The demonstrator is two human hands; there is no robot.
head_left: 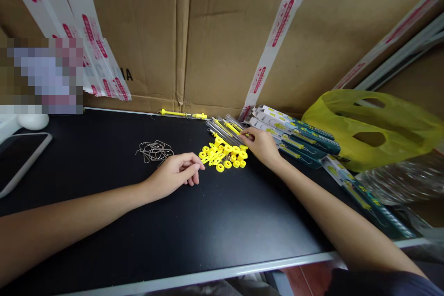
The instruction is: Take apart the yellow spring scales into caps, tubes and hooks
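On the black table [222, 222] a heap of yellow plastic rings and small parts [227, 156] lies between my two hands. My left hand [180, 170] is at the heap's left edge, fingers loosely curled and apart, holding nothing visible. To the heap's upper right, my right hand [261, 144] has thumb and fingertips pinched together at a pile of clear tubes and metal rods [224, 130]; whatever is between them is too small to make out. Bent wire hooks [154, 151] lie in a tangle beyond my left hand. A yellow rod piece with a hook [173, 113] rests at the back.
Printed packages [294, 136] are stacked at the right, with another package [367, 199] nearer the front. Behind them sit a yellow plastic bag [409, 120] and clear plastic wrap [402, 180]. A phone [22, 159] lies far left. Taped cardboard [222, 37] stands along the back edge.
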